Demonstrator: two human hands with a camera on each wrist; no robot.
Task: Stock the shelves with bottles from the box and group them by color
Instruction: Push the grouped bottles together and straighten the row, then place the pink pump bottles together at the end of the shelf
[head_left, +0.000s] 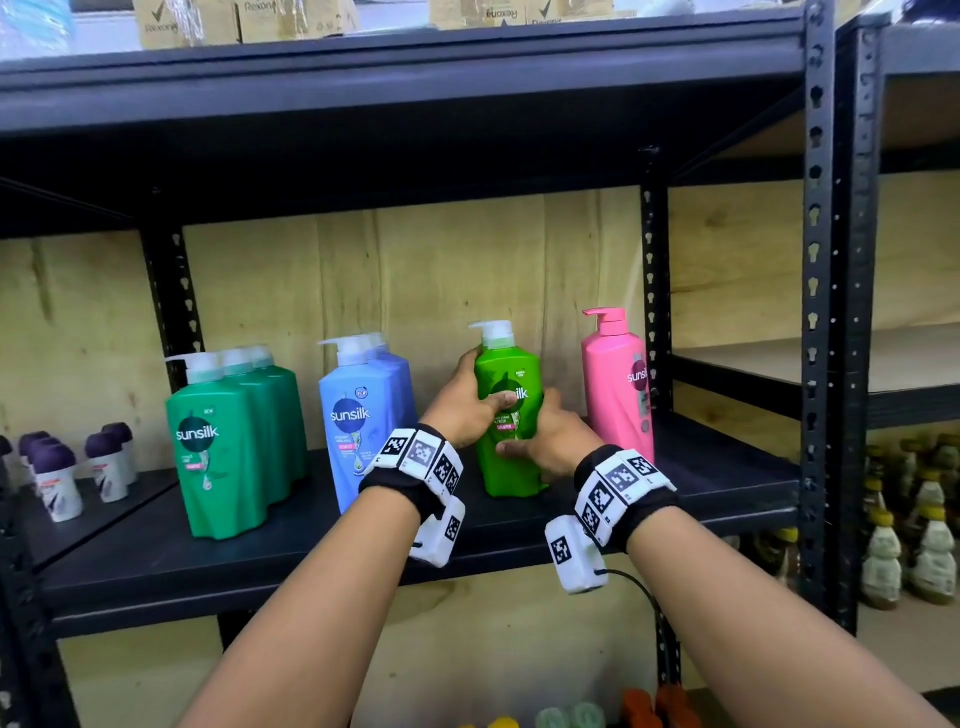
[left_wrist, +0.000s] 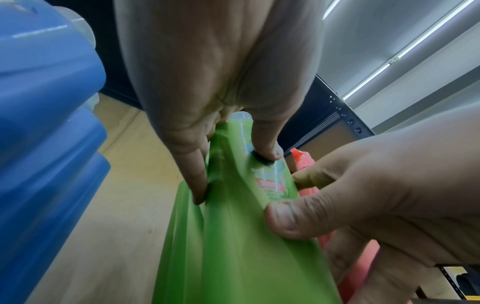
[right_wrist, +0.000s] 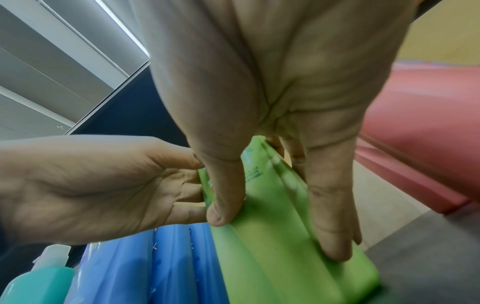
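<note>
Fingers of both hands, left hand (head_left: 464, 402) and right hand (head_left: 545, 441), wrap my light green bottle (head_left: 511, 415) mid-frame; shove rightwards and the pink bottle (head_left: 618, 384) topples.

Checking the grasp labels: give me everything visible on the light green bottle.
The light green bottle is glossy plastic with a white pump top and a Sunsilk shampoo label. It stands upright on the black shelf, between the blue bottles and the pink bottle, apart from both. The left hand grips its upper left side, thumb on the label; the right hand holds its lower right side.
</note>
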